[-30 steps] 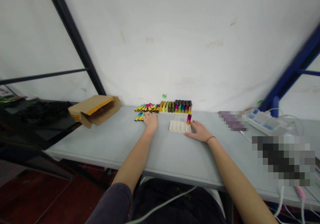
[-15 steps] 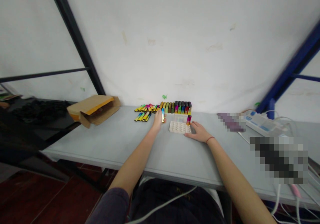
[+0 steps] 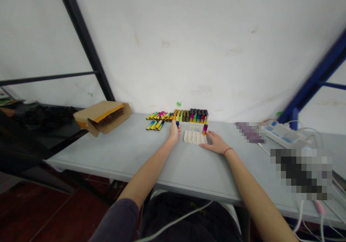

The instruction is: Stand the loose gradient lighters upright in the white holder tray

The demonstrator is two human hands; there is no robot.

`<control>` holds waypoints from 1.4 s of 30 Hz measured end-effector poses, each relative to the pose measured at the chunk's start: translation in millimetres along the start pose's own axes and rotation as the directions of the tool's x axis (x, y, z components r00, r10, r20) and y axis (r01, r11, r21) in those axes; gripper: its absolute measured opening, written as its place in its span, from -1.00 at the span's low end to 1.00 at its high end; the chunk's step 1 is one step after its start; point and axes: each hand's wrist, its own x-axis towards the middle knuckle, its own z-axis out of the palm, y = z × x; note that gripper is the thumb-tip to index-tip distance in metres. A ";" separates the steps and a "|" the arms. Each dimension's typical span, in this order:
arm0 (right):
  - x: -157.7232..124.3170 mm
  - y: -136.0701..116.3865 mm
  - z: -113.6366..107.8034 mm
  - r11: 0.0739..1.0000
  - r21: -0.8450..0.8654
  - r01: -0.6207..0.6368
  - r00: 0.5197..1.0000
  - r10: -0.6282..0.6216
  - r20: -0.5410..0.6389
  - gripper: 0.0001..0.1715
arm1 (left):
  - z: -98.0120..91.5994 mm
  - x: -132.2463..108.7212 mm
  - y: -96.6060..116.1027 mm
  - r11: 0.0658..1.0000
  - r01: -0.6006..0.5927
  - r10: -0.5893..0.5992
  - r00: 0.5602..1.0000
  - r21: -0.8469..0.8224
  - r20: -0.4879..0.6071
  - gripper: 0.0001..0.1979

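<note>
My left hand (image 3: 175,132) is closed around a shiny tube (image 3: 177,123), about the size of a lighter; only its dark blue end shows above the fingers. Just right of it lies a white tray (image 3: 191,137) with rows of round holes. One purple-red tube (image 3: 204,129) stands upright in the tray's back right corner. My right hand (image 3: 214,143) rests at the tray's right side, fingers stretched and thumb apart at the front corner. Behind the tray, several tubes with dark tops (image 3: 199,116) stand in tight rows.
Gold-ended tubes (image 3: 181,115) stand by the wall, and loose shiny tubes (image 3: 155,125) lie to their left. An opened cardboard box (image 3: 101,115) sits on the left of the grey table (image 3: 108,155). A white power strip (image 3: 281,133) with cables and blurred-out items are at the right.
My left hand has turned upright and moved slightly right; the tube's shiny side, visible before, is now mostly hidden by the fingers. My right hand and the tray stay put.
</note>
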 end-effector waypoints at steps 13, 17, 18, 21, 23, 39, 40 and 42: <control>-0.1 -3.9 -1.5 1.000 -0.005 -0.024 1.000 0.024 0.012 0.00 | 3.0 -4.5 -3.9 1.000 -0.001 0.001 1.000 -0.001 -0.015 -0.54; 0.1 -2.7 -1.1 0.999 -0.018 -0.027 0.999 0.027 0.019 0.01 | 3.1 -3.8 -4.0 0.998 0.003 -0.004 1.000 -0.064 -0.023 -0.57; 0.0 -2.9 -1.5 0.999 -0.023 -0.030 0.999 0.031 0.022 0.02 | 2.7 -3.1 -4.1 0.997 -0.007 0.005 1.000 -0.082 -0.029 -0.57; -0.4 -4.3 -2.7 0.999 -0.030 -0.033 0.999 0.034 0.027 0.02 | 1.6 -0.9 -5.1 0.994 -0.038 0.036 0.999 -0.099 -0.022 -0.52; -0.6 -5.0 -3.1 0.999 -0.033 -0.029 0.999 0.030 0.029 0.02 | 2.1 -0.8 -6.8 0.996 -0.070 0.071 0.997 -0.058 0.020 -0.49; 0.3 -4.4 0.9 1.000 -0.028 -0.002 1.000 0.002 -0.011 -0.06 | 35.2 -7.2 -36.9 0.540 -0.768 0.470 0.615 0.345 0.633 -0.66; 0.5 -4.3 1.5 0.999 -0.032 -0.011 1.000 0.010 -0.007 -0.04 | 36.4 -6.3 -39.4 0.537 -0.765 0.451 0.616 0.354 0.646 -0.66; 0.8 -3.7 3.0 0.999 -0.034 -0.019 1.000 0.019 -0.001 -0.01 | 37.5 -5.8 -43.0 0.523 -0.765 0.434 0.618 0.376 0.655 -0.68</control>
